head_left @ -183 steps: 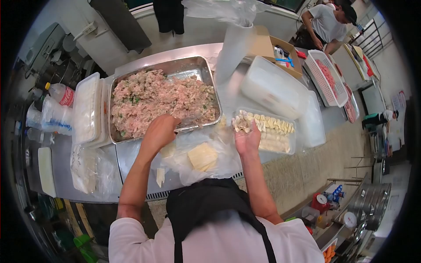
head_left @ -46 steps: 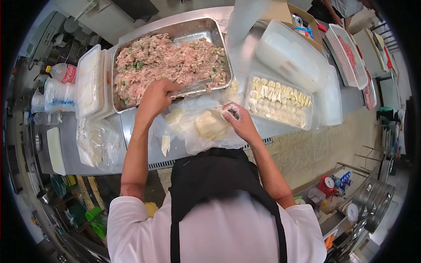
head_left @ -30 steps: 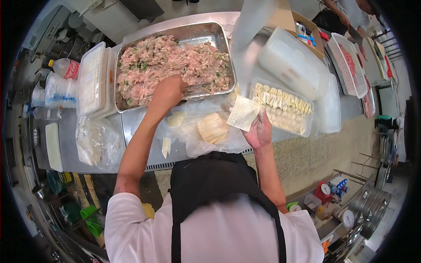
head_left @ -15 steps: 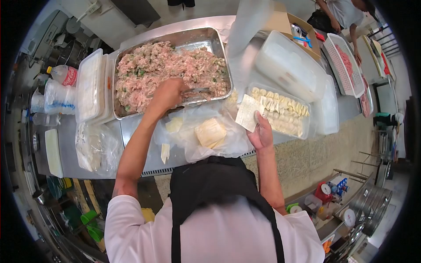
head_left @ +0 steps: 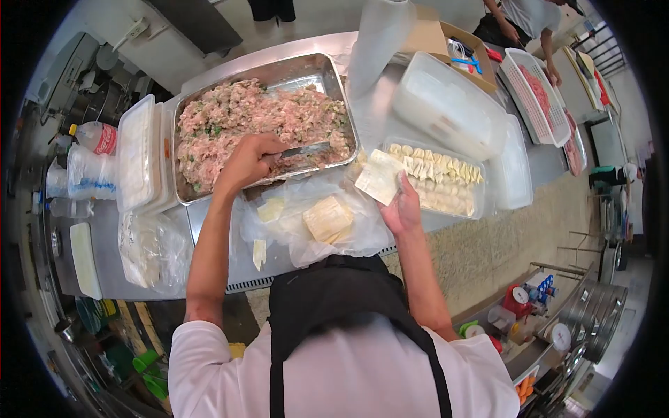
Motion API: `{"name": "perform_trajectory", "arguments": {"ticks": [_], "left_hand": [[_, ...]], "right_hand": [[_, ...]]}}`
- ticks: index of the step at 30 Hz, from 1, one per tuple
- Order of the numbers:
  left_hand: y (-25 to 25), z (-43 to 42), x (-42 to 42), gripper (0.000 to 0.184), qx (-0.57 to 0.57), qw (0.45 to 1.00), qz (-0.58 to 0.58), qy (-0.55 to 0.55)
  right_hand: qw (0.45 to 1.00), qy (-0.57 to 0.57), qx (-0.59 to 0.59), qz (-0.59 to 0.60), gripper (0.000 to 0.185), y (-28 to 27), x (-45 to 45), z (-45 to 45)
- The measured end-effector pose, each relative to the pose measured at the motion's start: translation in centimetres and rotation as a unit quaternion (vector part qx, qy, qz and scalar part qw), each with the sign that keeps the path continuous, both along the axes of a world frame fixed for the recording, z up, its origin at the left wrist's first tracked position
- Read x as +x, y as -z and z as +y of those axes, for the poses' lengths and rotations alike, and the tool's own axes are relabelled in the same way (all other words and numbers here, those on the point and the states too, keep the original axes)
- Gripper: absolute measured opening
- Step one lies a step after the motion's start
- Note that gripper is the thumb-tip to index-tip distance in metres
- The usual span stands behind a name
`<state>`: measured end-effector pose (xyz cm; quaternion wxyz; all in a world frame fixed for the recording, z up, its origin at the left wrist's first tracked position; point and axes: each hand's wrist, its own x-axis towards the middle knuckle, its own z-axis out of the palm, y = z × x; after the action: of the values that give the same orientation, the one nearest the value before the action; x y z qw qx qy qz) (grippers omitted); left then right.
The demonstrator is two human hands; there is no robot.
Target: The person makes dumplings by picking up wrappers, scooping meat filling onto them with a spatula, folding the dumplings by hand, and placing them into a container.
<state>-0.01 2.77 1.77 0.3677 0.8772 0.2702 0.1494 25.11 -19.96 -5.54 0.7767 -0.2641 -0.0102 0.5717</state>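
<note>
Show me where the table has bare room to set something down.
The steel tabletop is bare between the white slab and plastic bag, narrowly, and between the left forearm and pale scrap. Around the left hand and right hand it is crowded: meat tray, wrapper stack, dumpling tub.

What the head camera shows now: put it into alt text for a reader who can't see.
A person's right hand holds a square wrapper while the left hand grips a flat metal tool at the near side of a metal tray of minced meat. Nearer lies a wrapper stack; rows of folded dumplings sit in a clear container rightward.
</note>
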Motion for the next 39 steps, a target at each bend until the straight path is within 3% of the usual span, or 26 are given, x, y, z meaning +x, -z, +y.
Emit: {"name": "perform_trajectory", "arguments": {"ticks": [4, 6, 9, 12, 18, 22, 29, 34, 36, 39], "left_hand": [[0.1, -0.7, 0.3, 0.039, 0.031, 0.999, 0.011, -0.005], [0.9, -1.0, 1.0, 0.031, 0.161, 0.984, 0.074, -0.003], [2.7, -2.7, 2.7, 0.022, 0.181, 0.982, 0.058, -0.021], [2.7, -4.9, 3.3, 0.028, 0.191, 0.975, 0.117, 0.003], [-3.0, -4.5, 1.8, 0.022, 0.182, 0.964, 0.188, -0.042], [-1.9, -3.7, 2.0, 0.021, 0.192, 0.968, 0.146, -0.073], [4.2, -2.4, 3.2, 0.024, 0.114, 0.985, 0.124, 0.03], [2.4, -1.5, 2.6, 0.03, 0.014, 0.998, 0.052, 0.04], [-0.2, -2.4, 2.1, 0.03, -0.294, 0.952, 0.068, -0.055], [-1.8, -3.6, 1.6, 0.028, -0.324, 0.944, 0.017, -0.054]], "right_hand": [[1.0, 0.01, -0.013, 0.024, 0.049, 0.1, -0.8, 1.8], [0.999, 0.023, -0.03, 0.022, 0.049, -0.2, -1.1, 2.1], [0.999, 0.016, -0.031, 0.014, 0.049, -0.2, -1.0, 1.8], [0.999, 0.023, -0.037, -0.002, 0.048, 0.0, -0.4, 1.3], [0.996, 0.068, -0.057, -0.022, 0.046, 0.0, 0.5, -0.3], [0.996, 0.062, -0.06, -0.018, 0.045, -0.4, 0.1, -0.2], [0.997, 0.056, -0.045, -0.013, 0.046, 0.0, 0.1, -0.2], [0.997, 0.052, -0.061, -0.018, 0.047, 0.1, 0.0, 0.6], [0.996, 0.055, -0.062, -0.014, 0.047, 0.0, -0.3, 0.9], [0.996, 0.056, -0.069, -0.005, 0.048, -0.8, -1.3, 1.8]]}}
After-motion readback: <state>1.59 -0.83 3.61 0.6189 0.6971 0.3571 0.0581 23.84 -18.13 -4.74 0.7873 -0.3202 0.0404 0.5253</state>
